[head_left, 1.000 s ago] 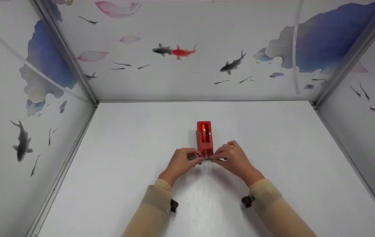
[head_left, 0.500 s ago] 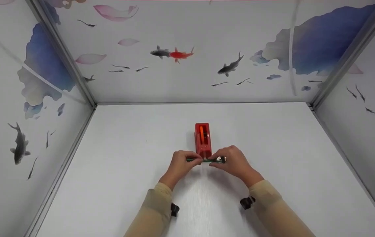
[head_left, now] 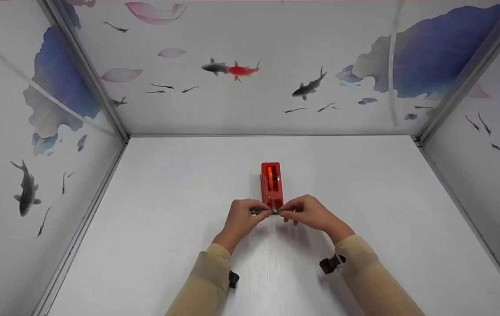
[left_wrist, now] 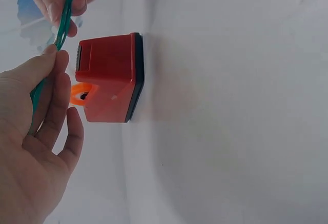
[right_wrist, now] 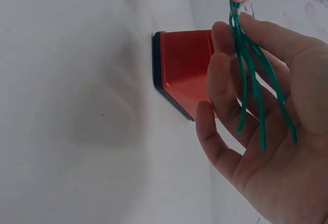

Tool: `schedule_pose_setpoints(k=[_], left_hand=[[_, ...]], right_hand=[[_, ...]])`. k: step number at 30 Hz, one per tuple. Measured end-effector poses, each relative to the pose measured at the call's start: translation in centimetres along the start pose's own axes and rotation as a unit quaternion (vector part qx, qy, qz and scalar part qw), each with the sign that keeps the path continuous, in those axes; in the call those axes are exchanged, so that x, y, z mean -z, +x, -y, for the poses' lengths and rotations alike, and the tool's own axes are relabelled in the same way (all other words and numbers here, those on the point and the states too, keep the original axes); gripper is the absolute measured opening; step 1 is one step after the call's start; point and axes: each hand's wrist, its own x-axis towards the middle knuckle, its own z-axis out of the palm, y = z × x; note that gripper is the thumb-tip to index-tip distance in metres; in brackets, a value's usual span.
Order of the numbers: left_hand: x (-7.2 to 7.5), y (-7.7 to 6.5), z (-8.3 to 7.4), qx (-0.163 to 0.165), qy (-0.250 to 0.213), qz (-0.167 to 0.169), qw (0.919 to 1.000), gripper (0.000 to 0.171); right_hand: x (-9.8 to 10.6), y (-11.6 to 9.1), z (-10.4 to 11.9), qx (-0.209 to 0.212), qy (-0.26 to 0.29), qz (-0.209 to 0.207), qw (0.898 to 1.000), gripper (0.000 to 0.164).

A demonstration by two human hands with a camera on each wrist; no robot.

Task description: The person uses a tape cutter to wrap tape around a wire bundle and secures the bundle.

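Observation:
Several thin green wires (right_wrist: 249, 70) run in a bundle between both hands, just in front of a red tape dispenser (head_left: 271, 184). My left hand (head_left: 242, 218) pinches one end of the bundle between thumb and forefinger. On the other side my right hand (head_left: 313, 213) pinches it, its remaining fingers loosely bent. Loose wire ends fan out over the right palm in the right wrist view. A pale, shiny patch shows on the bundle between the hands; whether it is clear tape I cannot tell. An orange tape core (left_wrist: 80, 94) sits inside the dispenser, whose toothed cutter (left_wrist: 78, 58) faces the hands.
The dispenser stands on a white table (head_left: 179, 175). White panels printed with fish and petals enclose it at the back (head_left: 250, 101) and both sides. A small black camera (head_left: 332, 264) is worn at the right wrist, another (head_left: 233, 279) at the left.
The right hand has turned a little, its lower fingers now showing beneath the bundle, and its wire ends are more hidden in the head view. The left hand and dispenser stay nearly in place.

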Motion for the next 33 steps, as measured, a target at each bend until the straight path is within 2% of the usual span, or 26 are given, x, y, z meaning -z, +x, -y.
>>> schedule_pose_setpoints(k=[5, 8, 14, 18, 26, 33], left_hand=[[-0.22, -0.11, 0.14, -0.073, 0.046, -0.033, 0.9958, 0.008], [-0.3, -0.22, 0.17, -0.088, 0.04, -0.042, 0.9944, 0.009], [-0.45, -0.56, 0.5, -0.07, -0.005, -0.043, 0.9966, 0.01], [-0.59, -0.54, 0.58, -0.063, -0.029, -0.042, 0.9967, 0.011], [-0.56, -0.48, 0.6, -0.053, -0.05, -0.032, 0.9968, 0.013], [-0.58, -0.68, 0.41, -0.019, -0.065, -0.024, 0.9974, 0.019]], right_hand=[[-0.13, 0.08, -0.07, 0.009, 0.005, -0.017, 1.0, 0.015], [-0.2, 0.11, -0.09, 0.01, 0.005, -0.019, 1.0, 0.014], [-0.5, 0.14, -0.07, 0.011, 0.009, -0.023, 1.0, 0.017], [-0.56, -0.01, 0.11, 0.008, 0.01, -0.041, 0.999, 0.014], [-0.82, 0.02, 0.27, 0.007, 0.002, -0.077, 0.997, 0.01], [-0.69, -0.05, 0.34, 0.025, -0.001, -0.089, 0.996, 0.011]])
